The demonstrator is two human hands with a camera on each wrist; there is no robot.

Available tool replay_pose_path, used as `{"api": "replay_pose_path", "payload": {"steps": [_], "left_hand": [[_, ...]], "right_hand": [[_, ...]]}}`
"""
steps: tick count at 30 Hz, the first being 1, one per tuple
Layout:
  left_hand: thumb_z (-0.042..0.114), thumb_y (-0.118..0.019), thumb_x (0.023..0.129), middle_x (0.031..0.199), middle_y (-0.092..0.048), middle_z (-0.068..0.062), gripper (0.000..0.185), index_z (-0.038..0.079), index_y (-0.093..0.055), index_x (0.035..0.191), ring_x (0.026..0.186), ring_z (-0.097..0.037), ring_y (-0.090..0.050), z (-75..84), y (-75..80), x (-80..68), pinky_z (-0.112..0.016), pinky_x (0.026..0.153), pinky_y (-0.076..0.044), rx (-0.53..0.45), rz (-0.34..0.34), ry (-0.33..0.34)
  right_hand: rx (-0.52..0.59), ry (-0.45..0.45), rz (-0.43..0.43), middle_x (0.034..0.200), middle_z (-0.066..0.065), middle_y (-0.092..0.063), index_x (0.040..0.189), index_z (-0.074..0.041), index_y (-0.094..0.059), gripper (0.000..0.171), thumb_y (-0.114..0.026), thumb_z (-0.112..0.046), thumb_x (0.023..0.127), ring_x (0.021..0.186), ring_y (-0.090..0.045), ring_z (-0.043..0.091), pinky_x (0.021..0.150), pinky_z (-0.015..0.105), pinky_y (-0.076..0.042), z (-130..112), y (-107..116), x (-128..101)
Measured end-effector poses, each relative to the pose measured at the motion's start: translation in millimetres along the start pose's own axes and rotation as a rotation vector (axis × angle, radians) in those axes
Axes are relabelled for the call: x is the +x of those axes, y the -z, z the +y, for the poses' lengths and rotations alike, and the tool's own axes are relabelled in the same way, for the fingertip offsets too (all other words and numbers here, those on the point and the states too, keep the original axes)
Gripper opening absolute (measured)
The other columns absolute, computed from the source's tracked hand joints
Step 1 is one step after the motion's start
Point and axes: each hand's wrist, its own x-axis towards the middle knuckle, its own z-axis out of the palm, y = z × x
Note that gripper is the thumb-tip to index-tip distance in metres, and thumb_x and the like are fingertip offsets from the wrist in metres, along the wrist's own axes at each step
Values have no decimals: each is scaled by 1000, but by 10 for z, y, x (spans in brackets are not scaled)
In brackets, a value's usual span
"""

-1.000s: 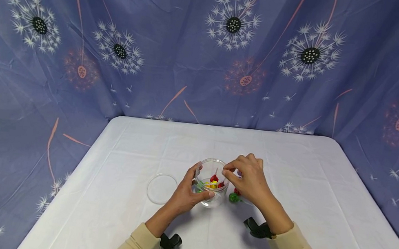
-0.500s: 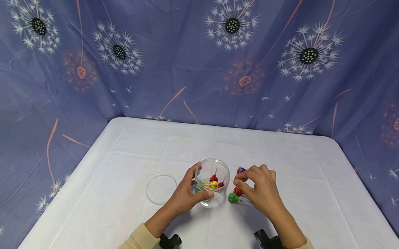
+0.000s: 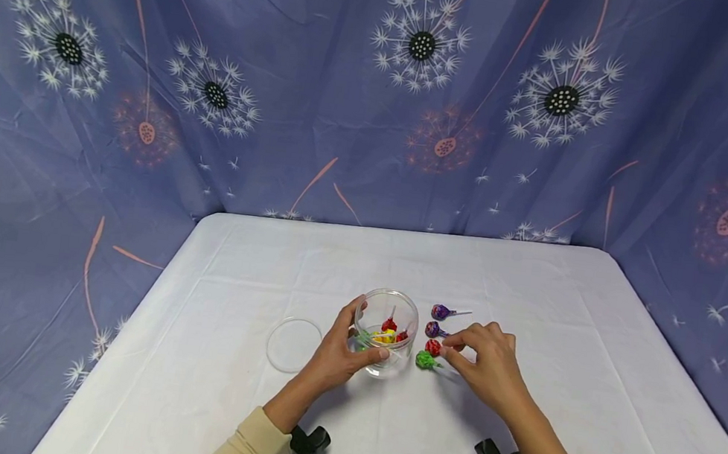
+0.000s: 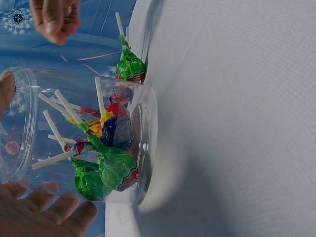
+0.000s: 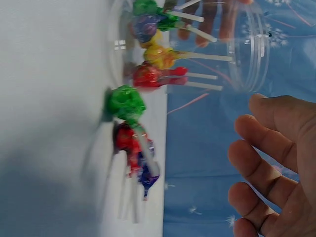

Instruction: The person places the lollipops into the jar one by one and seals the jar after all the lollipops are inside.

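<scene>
White table (image 3: 587,402) — right hand (image 3: 490,365) now lower, fingers loose by lollipops (image 3: 432,348) — left hand (image 3: 339,351) still gripping jar (image 3: 386,332).

Right hand (image 3: 486,364) moved from jar (image 3: 387,332) to lollipops (image 3: 432,348)

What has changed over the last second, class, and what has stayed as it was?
The right hand left the rim of the jar, swung right and down to the table, and now reaches for the red lollipop; it holds nothing. The left hand stays gripping the jar, and the lid has not moved.
</scene>
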Motion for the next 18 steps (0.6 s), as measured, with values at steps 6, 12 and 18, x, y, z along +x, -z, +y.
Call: {"api": "replay_pose_path", "payload": {"steps": [6,12,18], "left_hand": [[17,-74,81,153,-27,-18,89,6,-18,150,141,-36,-28,6,0,0,-55,115,-24,-2,0,-4],[16,-74,82,152,-27,-20,89,5,-17,150,140,-34,-30,19,3,-4,-55,115,-24,-1,-1,-11],[16,-73,82,153,-27,-20,89,5,-17,150,141,-35,-29,16,5,-8,-56,115,-24,-4,-2,-12]], "right_hand": [[-43,-32,-40,73,-8,-60,75,-22,-71,11,-80,-17,71,75,-45,12,72,35,-28,78,-80,-107],[-100,-54,-62,75,-3,-62,81,-18,-73,13,-81,-20,71,74,-46,15,71,38,-31,135,-131,-167],[-122,-81,-99,73,-5,-60,83,-17,-73,16,-81,-23,71,75,-46,14,72,39,-31,175,-164,-216]]}}
